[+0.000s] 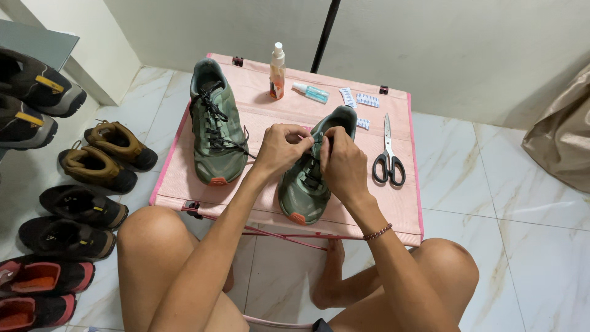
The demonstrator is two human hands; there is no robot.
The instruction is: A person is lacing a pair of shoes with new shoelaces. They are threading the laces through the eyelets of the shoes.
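Two olive-green sneakers with orange toe tips lie on a small pink folding table (264, 107). The left sneaker (215, 123) has black laces, partly loose. The right sneaker (304, 190) sits under both my hands. My left hand (283, 147) and my right hand (341, 163) meet over its tongue, fingers pinched on the lace area near the top eyelets. What exactly the fingertips hold is hidden by the hands.
Black-handled scissors (388, 154) lie at the table's right. A spray bottle (277, 72), a small tube (311, 92) and blister packs (367, 99) sit at the back. Several pairs of shoes (92, 160) line the floor on the left. A brown bag (562, 129) rests at the right wall.
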